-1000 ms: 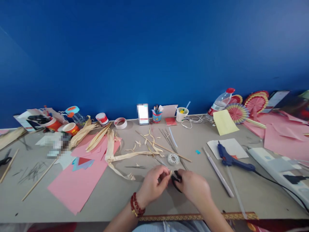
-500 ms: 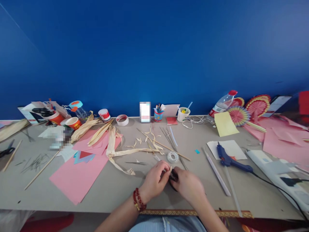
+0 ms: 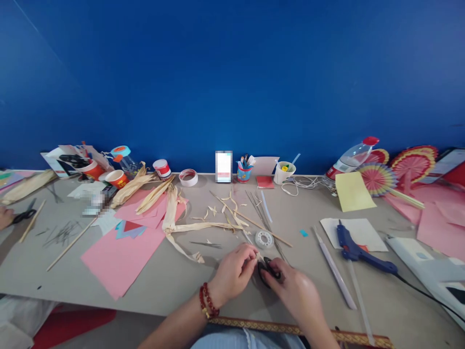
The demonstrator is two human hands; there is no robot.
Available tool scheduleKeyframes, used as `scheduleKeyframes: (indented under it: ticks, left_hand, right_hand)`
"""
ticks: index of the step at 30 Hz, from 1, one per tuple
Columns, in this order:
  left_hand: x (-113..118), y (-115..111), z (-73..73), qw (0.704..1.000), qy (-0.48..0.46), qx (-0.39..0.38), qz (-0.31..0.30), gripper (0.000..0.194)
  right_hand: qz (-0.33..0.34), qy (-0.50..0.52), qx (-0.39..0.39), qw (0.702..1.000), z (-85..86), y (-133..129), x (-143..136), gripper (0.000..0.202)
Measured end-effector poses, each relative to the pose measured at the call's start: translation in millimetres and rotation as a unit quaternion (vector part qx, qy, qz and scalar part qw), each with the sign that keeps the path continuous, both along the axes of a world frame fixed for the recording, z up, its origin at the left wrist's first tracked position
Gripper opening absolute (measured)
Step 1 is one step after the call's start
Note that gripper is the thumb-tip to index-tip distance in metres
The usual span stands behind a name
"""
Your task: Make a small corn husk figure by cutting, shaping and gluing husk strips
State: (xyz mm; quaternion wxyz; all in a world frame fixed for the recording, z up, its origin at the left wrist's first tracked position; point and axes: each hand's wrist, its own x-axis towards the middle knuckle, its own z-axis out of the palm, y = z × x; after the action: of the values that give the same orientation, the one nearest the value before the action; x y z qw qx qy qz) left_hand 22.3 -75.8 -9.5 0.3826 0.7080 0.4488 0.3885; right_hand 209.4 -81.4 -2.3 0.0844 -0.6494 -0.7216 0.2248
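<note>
My left hand (image 3: 237, 270), with red beads at the wrist, is closed in a pinch on a small pale piece of corn husk (image 3: 257, 256), mostly hidden by the fingers. Black-handled scissors (image 3: 264, 275) are held in my right hand (image 3: 296, 287), close against the left fingertips. Just beyond the hands lies a white tape roll (image 3: 264, 239). Long strips of corn husk (image 3: 203, 226) and small scraps of it are spread to the left, beside a thin wooden stick (image 3: 267, 227) and several wires (image 3: 257, 206).
Pink paper (image 3: 121, 259) lies at left. A blue glue gun (image 3: 358, 249) on white paper, a purple-white pen-shaped tool (image 3: 334, 269) and a power strip (image 3: 421, 264) are at right. Cups and a tilted bottle (image 3: 354, 157) line the wall. Another person's hand (image 3: 5, 216) shows far left.
My right hand has drawn slightly right with the scissors, whose handles now show more clearly. The view has turned a little left, and another person's hand has come in at the left edge.
</note>
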Motion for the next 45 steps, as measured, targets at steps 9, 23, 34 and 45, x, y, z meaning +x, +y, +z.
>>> scheduleKeyframes:
  ticks: [9, 23, 34, 45]
  left_hand:
    - [-36.1, -5.3, 42.0, 0.989, 0.019, 0.077, 0.125, 0.008]
    - [-135.3, 23.2, 36.5, 0.953, 0.267, 0.018, 0.143, 0.017]
    - [-152.0, 59.4, 21.7, 0.905, 0.405, 0.065, 0.114, 0.026]
    - [-163.2, 87.8, 10.8, 0.815, 0.565, 0.066, 0.111, 0.019]
  right_hand:
    - [0.064, -0.089, 0.045, 0.993, -0.3, 0.3, 6.6, 0.023]
    - [0.052, -0.098, 0.033, 0.993, -2.4, 7.7, 2.2, 0.016]
    - [0.047, -0.037, 0.107, 0.992, 1.1, 7.0, 5.1, 0.030]
    - [0.077, 0.017, 0.078, 0.994, 2.0, 9.0, -0.5, 0.029]
